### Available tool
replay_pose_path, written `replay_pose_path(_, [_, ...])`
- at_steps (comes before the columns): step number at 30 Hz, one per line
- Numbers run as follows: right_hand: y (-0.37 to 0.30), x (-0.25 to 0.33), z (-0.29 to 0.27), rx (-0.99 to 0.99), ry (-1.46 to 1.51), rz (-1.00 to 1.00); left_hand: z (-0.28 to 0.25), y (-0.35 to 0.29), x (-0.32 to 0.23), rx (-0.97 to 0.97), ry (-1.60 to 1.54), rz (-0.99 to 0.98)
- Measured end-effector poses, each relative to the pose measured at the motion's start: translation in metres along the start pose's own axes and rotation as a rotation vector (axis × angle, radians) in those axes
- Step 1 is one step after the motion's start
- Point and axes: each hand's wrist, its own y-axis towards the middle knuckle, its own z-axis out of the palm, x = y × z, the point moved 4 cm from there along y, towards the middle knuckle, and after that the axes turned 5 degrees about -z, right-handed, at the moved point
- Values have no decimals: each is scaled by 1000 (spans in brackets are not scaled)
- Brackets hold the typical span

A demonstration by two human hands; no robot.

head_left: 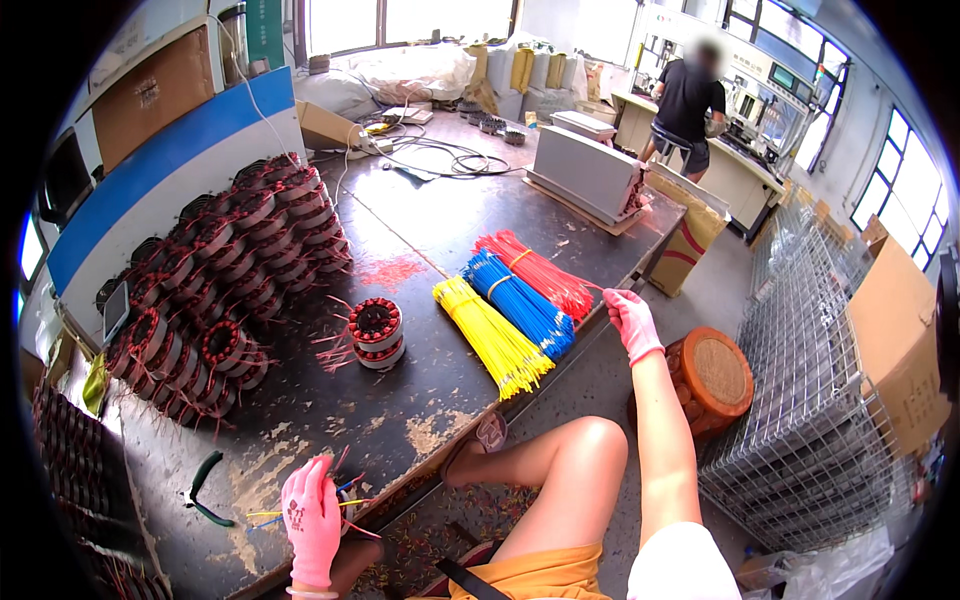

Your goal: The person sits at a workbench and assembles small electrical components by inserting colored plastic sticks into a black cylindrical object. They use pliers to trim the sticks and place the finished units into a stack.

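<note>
My left hand, in a pink glove, is closed around a wound motor stator at the table's near edge. The glove hides most of it; red, yellow and blue wire ends stick out. My right hand, also gloved, is raised with fingertips pinched on a red wire at the end of the red wire bundle. Beside that bundle lie a blue wire bundle and a yellow wire bundle. Two stacked stators stand left of the bundles.
Many stators are piled at the table's left, before a blue-and-white board. Green-handled cutters lie near left. A grey box and cables sit farther back. Right are a stool, wire cage and seated person.
</note>
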Motion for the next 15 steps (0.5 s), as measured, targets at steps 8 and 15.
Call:
replay_pose_path(8, [-145, 111, 103, 150, -96, -616, -33, 8, -55, -366, 135, 258])
replay_pose_path(15, [-313, 141, 215, 906, -71, -761, -79, 24, -149, -397, 193, 707])
